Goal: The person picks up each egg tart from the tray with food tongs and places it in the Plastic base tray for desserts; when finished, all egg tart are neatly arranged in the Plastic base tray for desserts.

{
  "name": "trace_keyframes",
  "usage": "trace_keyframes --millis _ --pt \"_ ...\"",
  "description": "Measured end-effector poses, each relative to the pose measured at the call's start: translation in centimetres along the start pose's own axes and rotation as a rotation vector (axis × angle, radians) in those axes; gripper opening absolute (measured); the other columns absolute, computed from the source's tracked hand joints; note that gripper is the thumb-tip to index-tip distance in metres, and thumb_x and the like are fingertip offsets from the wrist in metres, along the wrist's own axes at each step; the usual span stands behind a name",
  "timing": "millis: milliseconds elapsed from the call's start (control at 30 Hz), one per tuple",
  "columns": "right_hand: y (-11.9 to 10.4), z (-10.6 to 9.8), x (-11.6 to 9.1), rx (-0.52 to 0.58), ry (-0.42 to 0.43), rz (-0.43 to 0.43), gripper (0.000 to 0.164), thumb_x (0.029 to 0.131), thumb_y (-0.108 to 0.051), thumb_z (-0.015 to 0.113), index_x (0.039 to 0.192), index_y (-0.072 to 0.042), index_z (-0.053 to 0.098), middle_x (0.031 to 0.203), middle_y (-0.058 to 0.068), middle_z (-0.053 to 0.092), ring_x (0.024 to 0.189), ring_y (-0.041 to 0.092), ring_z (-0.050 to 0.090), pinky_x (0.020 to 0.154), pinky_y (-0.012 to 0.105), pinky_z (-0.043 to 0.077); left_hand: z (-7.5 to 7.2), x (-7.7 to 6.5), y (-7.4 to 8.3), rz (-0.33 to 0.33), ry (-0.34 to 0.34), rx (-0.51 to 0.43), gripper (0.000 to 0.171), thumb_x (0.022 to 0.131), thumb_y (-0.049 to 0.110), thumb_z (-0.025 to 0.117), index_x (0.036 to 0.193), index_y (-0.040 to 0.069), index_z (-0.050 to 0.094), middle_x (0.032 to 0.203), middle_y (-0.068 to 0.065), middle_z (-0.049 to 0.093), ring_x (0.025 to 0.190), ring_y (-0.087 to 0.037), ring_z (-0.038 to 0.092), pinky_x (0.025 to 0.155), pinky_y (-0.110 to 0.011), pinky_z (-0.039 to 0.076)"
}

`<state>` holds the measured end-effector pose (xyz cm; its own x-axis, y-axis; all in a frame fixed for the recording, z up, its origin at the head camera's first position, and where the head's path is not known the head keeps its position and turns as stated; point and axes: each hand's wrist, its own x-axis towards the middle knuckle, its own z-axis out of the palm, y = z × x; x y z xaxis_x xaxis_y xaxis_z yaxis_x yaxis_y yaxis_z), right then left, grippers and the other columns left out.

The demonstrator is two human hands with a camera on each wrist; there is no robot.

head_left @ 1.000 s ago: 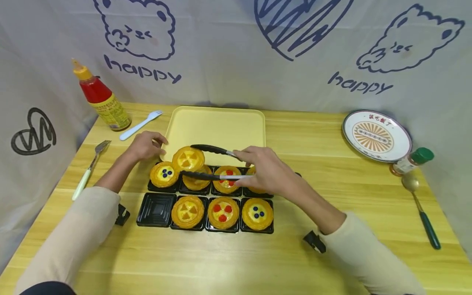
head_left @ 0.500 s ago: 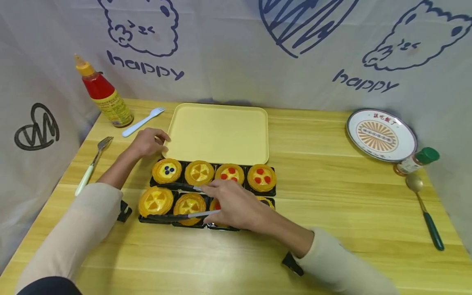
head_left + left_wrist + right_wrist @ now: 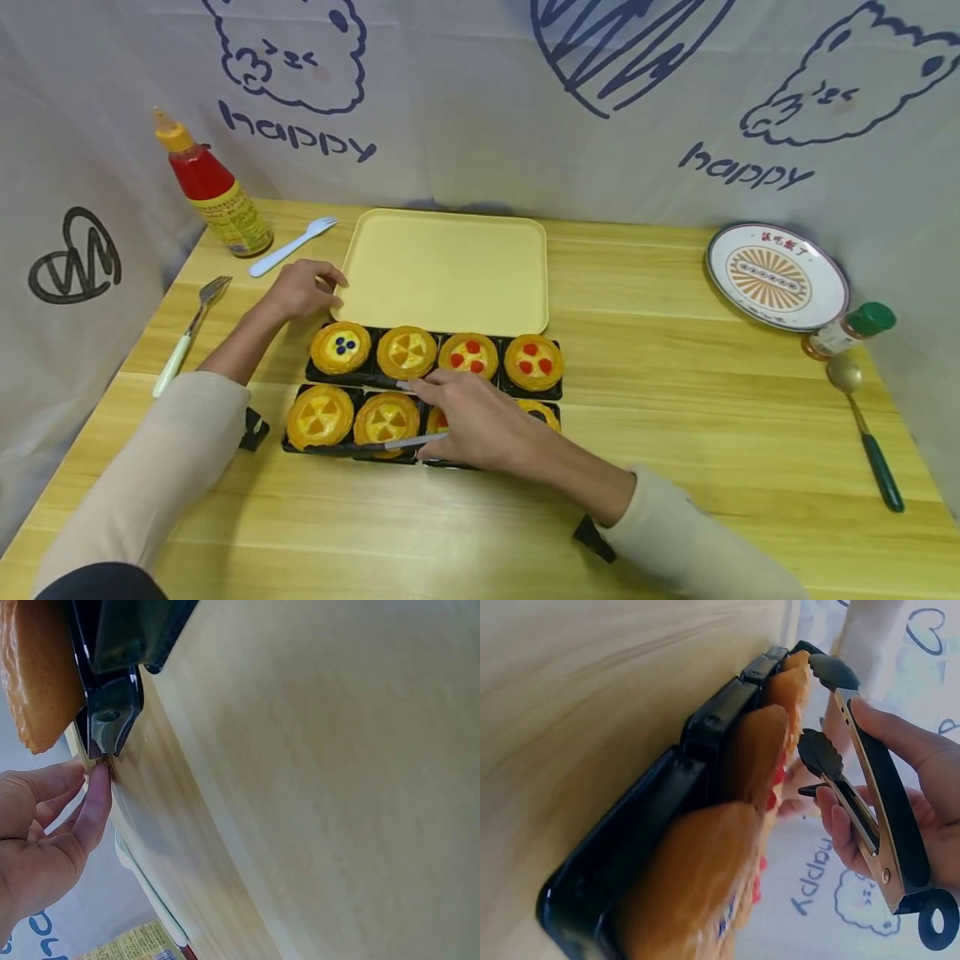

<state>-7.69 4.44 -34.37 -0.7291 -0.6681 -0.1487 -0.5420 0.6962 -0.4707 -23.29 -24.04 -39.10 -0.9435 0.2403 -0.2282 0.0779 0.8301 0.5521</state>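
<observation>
My right hand [image 3: 480,421] grips a pair of black-tipped metal tongs [image 3: 891,799] over the front row. The tongs' arms are spread on either side of an egg tart [image 3: 320,417] with orange wedges, which lies in the front-left black plastic tray [image 3: 341,451]. Whether the tips touch it I cannot tell. Beside it sits another wedge-topped tart [image 3: 386,419]; the hand partly covers the rest of that row. At the back row's left end is a tart with blue berries [image 3: 341,348]. My left hand [image 3: 303,289] pinches the left edge of the yellow serving tray [image 3: 446,275] between thumb and fingers.
A sauce bottle [image 3: 221,204], a pale blue fork [image 3: 292,247] and a metal fork [image 3: 192,335] are at the left. On the right are a plate [image 3: 777,277], a green-capped shaker [image 3: 849,329] and a green-handled spoon [image 3: 865,437]. Cloth walls [image 3: 450,100] border the table.
The tongs carried the wedge-topped tart from above the back row forward into the formerly bare front-left black tray. Their arms now spread wider around it. My left hand stays at the serving tray's edge.
</observation>
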Motion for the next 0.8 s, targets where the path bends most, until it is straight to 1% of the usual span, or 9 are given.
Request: trace_keyframes --millis 67,200,300,367,467,533,600,733,800 --pt "0.3 -0.3 -0.5 0.02 -0.003 0.009 0.077 0.077 -0.036 0.078 0.141 -0.01 0.046 0.137 0.01 0.053 0.11 0.02 0.059 0.09 0.031 0.052 0.0 0.0 0.0 -0.002 -0.006 0.001 0.03 0.086 0.007 0.065 0.113 -0.005 0.061 0.112 -0.027 0.059 0.103 -0.042 0.061 0.078 -0.043 0.05" --pt "1.1 -1.1 -2.1 0.057 -0.007 0.053 0.078 0.076 -0.037 0.079 0.142 -0.011 0.045 0.14 0.01 0.05 0.118 0.023 0.055 0.096 0.037 0.048 0.0 0.1 0.0 -0.005 -0.015 0.005 0.031 0.086 0.008 0.065 0.114 -0.005 0.061 0.113 -0.027 0.058 0.105 -0.043 0.06 0.079 -0.044 0.05" --pt "2.1 -1.5 -3.7 0.084 0.017 0.087 0.08 0.074 -0.038 0.08 0.142 -0.013 0.045 0.141 0.009 0.05 0.126 0.028 0.049 0.102 0.044 0.043 0.0 0.1 0.0 -0.007 -0.016 0.01 0.031 0.086 0.008 0.065 0.114 -0.004 0.061 0.114 -0.027 0.058 0.106 -0.043 0.06 0.08 -0.045 0.05" --pt "2.9 -1.8 -5.0 0.092 0.046 0.115 0.082 0.072 -0.039 0.081 0.142 -0.015 0.046 0.141 0.01 0.049 0.127 0.032 0.048 0.103 0.049 0.041 0.0 0.2 0.0 -0.006 -0.014 0.014 0.031 0.086 0.008 0.065 0.114 -0.004 0.061 0.114 -0.027 0.059 0.106 -0.043 0.06 0.08 -0.045 0.05" --pt "4.6 -2.2 -7.0 0.101 0.114 0.164 0.085 0.069 -0.043 0.082 0.141 -0.016 0.046 0.139 0.01 0.052 0.124 0.032 0.051 0.102 0.052 0.041 0.0 0.1 -0.1 -0.005 -0.009 0.02 0.031 0.086 0.008 0.066 0.113 -0.004 0.062 0.113 -0.027 0.059 0.105 -0.043 0.06 0.079 -0.044 0.05" --pt "5.8 -2.6 -8.4 0.121 0.168 0.198 0.088 0.066 -0.044 0.083 0.141 -0.014 0.047 0.136 0.009 0.054 0.118 0.029 0.055 0.099 0.052 0.043 0.0 0.1 -0.2 -0.003 -0.009 0.023 0.031 0.086 0.008 0.066 0.113 -0.005 0.062 0.112 -0.027 0.059 0.105 -0.044 0.06 0.078 -0.044 0.05" --pt "7.1 -3.0 -9.8 0.129 0.225 0.235 0.091 0.063 -0.048 0.084 0.14 -0.014 0.048 0.128 0.006 0.059 0.11 0.024 0.059 0.094 0.05 0.047 0.0 0.1 -0.2 -0.005 -0.01 0.024 0.03 0.086 0.009 0.066 0.113 -0.004 0.062 0.112 -0.026 0.059 0.106 -0.043 0.06 0.079 -0.044 0.05" --pt "9.3 -3.9 -12.0 0.136 0.302 0.355 0.098 0.061 -0.059 0.081 0.14 -0.015 0.045 0.113 0.005 0.063 0.097 0.023 0.06 0.081 0.047 0.049 0.1 0.2 -0.3 -0.004 -0.013 0.019 0.031 0.086 0.009 0.066 0.113 -0.004 0.061 0.112 -0.026 0.059 0.106 -0.043 0.06 0.079 -0.044 0.049" --pt "10.2 -4.2 -12.8 0.113 0.32 0.432 0.101 0.062 -0.065 0.077 0.141 -0.012 0.042 0.116 0.01 0.06 0.099 0.027 0.059 0.08 0.05 0.048 0.1 0.2 -0.3 0.001 -0.013 0.019 0.031 0.086 0.009 0.066 0.113 -0.004 0.061 0.111 -0.027 0.059 0.105 -0.043 0.06 0.079 -0.044 0.049"
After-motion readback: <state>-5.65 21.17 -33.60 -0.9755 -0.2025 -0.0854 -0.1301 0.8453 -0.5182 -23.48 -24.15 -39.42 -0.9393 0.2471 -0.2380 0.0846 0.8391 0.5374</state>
